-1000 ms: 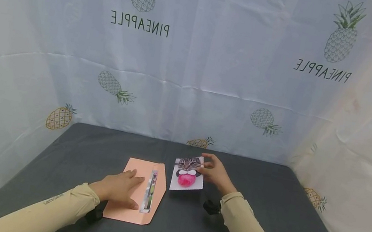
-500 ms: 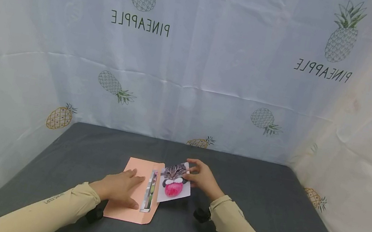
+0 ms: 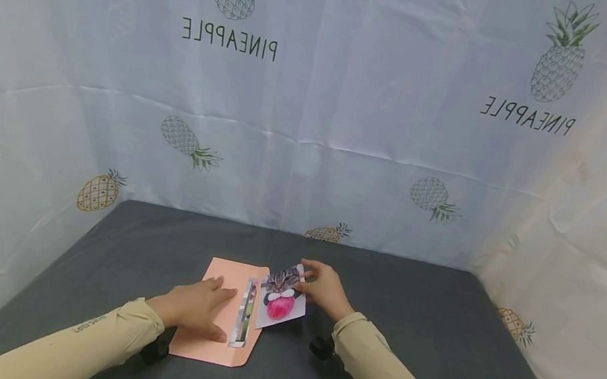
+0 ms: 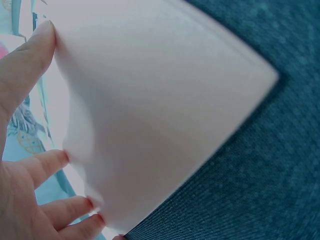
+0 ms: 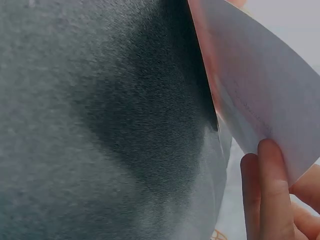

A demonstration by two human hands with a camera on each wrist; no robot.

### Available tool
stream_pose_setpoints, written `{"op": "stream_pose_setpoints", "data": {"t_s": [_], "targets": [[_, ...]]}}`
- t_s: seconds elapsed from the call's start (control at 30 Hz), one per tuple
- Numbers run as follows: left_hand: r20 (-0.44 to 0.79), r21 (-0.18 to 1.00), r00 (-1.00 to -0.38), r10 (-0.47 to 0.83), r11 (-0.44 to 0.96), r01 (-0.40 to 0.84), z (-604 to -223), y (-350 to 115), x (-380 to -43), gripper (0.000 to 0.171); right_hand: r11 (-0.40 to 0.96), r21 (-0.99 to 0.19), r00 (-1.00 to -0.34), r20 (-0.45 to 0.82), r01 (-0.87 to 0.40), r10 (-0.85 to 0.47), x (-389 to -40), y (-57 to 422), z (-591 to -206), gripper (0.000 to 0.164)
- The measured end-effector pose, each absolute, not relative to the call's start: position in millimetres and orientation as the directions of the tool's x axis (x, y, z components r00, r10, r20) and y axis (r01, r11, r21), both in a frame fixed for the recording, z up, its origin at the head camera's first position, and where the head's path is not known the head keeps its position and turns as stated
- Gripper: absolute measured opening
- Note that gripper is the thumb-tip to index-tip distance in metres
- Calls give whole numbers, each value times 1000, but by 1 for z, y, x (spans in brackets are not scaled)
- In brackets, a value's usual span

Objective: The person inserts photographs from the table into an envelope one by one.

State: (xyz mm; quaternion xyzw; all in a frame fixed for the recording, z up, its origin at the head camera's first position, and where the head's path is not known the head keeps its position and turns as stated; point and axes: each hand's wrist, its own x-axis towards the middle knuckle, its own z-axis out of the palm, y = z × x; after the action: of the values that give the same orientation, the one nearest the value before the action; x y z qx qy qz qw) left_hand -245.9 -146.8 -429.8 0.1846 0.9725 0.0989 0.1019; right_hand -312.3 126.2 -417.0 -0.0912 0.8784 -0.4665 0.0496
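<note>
A pink envelope [image 3: 211,351] lies on the dark table, its flap side toward the right. Photos [image 3: 243,314] show as a narrow strip in its opening. My left hand [image 3: 194,307] rests on the envelope with fingers spread; in the left wrist view its fingertips touch the envelope's pale surface [image 4: 165,100]. At the envelope's right side, my right hand [image 3: 323,288] pinches a photo card [image 3: 280,304] of a cat with a pink ball. The card tilts over the flap. In the right wrist view, the card's white back [image 5: 265,75] is curved, with fingers [image 5: 272,190] against it.
A dark grey cloth covers the table [image 3: 409,316]. White curtains [image 3: 322,84] printed with pineapples hang behind and on both sides. A black wrist device [image 3: 322,347] sits under the right wrist.
My right hand has moved left with the cat photo card, from beside the envelope to over its flap, and the card has tilted. The left hand and envelope have stayed put.
</note>
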Motion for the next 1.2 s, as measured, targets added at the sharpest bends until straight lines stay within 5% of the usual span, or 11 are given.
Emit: {"op": "stream_pose_setpoints", "data": {"t_s": [1.2], "targets": [[-191, 226, -912, 364, 920, 320, -430, -146, -248, 94, 641, -759, -963, -73, -115, -260, -318, 110, -410, 59]]}}
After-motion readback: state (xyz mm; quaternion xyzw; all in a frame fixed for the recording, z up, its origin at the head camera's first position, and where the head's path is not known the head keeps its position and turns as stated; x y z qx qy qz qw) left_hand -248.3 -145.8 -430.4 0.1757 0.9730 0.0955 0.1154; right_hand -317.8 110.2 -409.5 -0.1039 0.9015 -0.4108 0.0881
